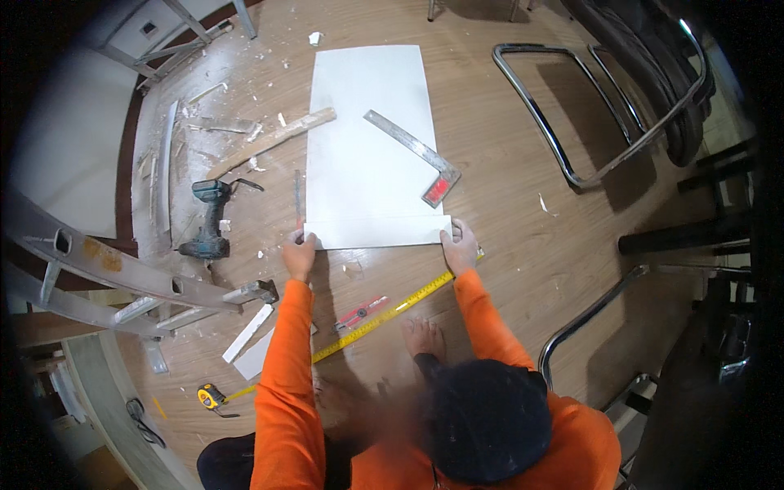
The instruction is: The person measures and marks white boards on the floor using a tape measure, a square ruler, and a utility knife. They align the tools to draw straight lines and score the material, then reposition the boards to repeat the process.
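Underneath everything, a brown wood-grain floor [523, 245] strewn with white crumbs. At the left, a grey metal ladder [143, 268]. Straight ahead of the body, a large flat white rectangular board [371, 106], long axis running away, near short edge closest. Beyond its left side, a rough wooden stick [261, 149], one end resting over the board. In front of the near edge, a yellow tape blade [400, 309], stretched out slantwise on the floor. Across the board's near end, a narrow white strip [376, 232], long axis side to side, square to the board's length; cannot tell whether separate or joined. Farther up, lying on the board, a steel square with a red-marked stock [412, 145]. To the left, on the floor, a teal and black cordless drill [211, 220]. At the strip's left end, the left hand [300, 251], narrow, pinching with thumb on top; at the right end, the right hand [460, 247], likewise closed in on the edge. Strip directly between, rightward of one, leftward of the other, neither clearly nearer.
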Available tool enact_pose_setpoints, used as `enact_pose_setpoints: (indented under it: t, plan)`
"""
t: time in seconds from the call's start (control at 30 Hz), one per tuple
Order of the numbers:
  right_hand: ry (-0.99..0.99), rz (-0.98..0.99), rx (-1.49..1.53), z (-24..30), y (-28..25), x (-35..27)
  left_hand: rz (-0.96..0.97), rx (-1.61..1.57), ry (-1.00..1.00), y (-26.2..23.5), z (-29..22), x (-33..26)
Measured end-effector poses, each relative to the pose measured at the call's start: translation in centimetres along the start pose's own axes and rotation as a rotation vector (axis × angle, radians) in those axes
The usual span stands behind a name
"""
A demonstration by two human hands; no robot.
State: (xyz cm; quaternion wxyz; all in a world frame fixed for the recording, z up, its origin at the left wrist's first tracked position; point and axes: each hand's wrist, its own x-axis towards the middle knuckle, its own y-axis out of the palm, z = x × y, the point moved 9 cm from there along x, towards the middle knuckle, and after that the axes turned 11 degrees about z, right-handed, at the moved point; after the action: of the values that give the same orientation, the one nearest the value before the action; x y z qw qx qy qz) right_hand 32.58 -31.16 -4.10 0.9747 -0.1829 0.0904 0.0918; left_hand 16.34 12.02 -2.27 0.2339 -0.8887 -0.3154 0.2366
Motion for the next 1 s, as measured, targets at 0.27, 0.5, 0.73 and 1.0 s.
enact_pose_setpoints:
  t: [0.27,0.5,0.73,1.0]
  plan:
    - [-0.019,0.081,-0.182,1.1,-0.1,1.2,0.09,0.047,0.081,1.2,1.1,1.0]
    - [-0.134,0.035,-0.68,4.0,0.5,-0.1,0.032,0.19,0.09,0.0,-2.4,-1.0]
    - [-0.545,0.354,-0.801,12.9,6.6,-3.5,0.125,-0.225,0.048,-2.2,-0.8,-1.0]
    - [-0.591,0.348,-0.796,11.9,7.6,-2.1,0.15,-0.557,-0.093,-1.6,1.6,-1.4]
